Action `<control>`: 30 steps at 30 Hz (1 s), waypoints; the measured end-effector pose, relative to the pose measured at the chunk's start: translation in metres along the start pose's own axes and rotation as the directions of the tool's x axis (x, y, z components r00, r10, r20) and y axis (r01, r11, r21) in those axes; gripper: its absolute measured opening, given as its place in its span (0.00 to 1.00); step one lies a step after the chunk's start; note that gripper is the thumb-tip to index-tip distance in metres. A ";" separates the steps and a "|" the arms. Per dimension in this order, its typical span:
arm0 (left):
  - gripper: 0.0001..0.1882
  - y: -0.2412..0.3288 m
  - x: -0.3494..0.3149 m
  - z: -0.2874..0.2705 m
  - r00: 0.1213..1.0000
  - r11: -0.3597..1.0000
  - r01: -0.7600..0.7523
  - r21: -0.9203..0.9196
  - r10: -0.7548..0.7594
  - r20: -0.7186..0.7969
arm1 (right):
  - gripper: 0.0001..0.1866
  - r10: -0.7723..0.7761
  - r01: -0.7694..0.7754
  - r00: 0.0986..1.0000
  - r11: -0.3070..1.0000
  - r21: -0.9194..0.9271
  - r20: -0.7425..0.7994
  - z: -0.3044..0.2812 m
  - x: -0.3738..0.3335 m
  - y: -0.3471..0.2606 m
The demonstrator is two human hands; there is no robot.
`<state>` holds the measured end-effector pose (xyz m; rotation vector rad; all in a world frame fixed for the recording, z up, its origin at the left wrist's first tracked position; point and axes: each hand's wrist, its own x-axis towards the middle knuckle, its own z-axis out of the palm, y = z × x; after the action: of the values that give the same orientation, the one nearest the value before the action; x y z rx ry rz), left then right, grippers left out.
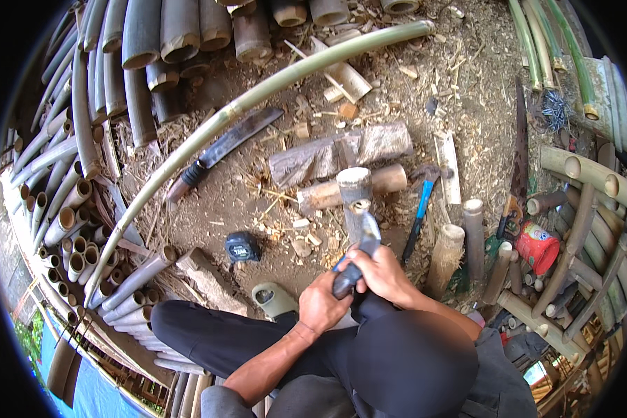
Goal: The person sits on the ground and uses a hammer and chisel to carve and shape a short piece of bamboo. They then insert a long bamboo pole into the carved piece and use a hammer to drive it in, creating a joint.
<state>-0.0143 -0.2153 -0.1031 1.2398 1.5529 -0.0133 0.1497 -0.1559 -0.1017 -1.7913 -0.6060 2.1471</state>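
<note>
My left hand (323,304) is closed around the dark handle of a knife (371,230), low in front of my lap. Close beside it, my right hand (382,274) is also closed on the knife, nearer its shiny blade. The blade lies against a short bamboo piece (355,184) with a notch or hole cut in its side. That piece points away from me, its far end over a bamboo crosspiece (319,198). Fingers hide much of the handle, and the bamboo's near end is covered.
A log (341,153) lies beyond the crosspiece. To its left are a machete (233,141), a long bamboo pole (258,93) and a tape measure (243,246). A blue-handled hammer (421,209), a saw (519,153) and a red container (538,249) are on the right. Cut bamboo is stacked at left.
</note>
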 end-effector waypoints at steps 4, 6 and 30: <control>0.16 -0.018 0.035 -0.033 0.999 0.998 0.044 0.042 -0.045 0.007 | 0.17 0.062 -0.063 0.995 0.998 0.003 0.079 0.018 0.033 -0.010; 0.14 -0.012 0.047 -0.066 0.994 0.941 -0.102 0.321 0.105 0.006 | 0.13 -0.061 0.036 0.994 0.963 0.268 0.086 0.022 0.038 0.009; 0.06 0.145 0.090 -0.140 0.911 0.510 -0.409 0.756 0.185 0.369 | 0.11 -0.112 -0.187 0.971 0.210 0.960 0.213 0.007 0.035 -0.014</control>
<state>-0.0003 -0.0081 -0.0297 2.1560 1.0698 -0.7344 0.1357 -0.1282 -0.1236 -0.7544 0.7503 1.9253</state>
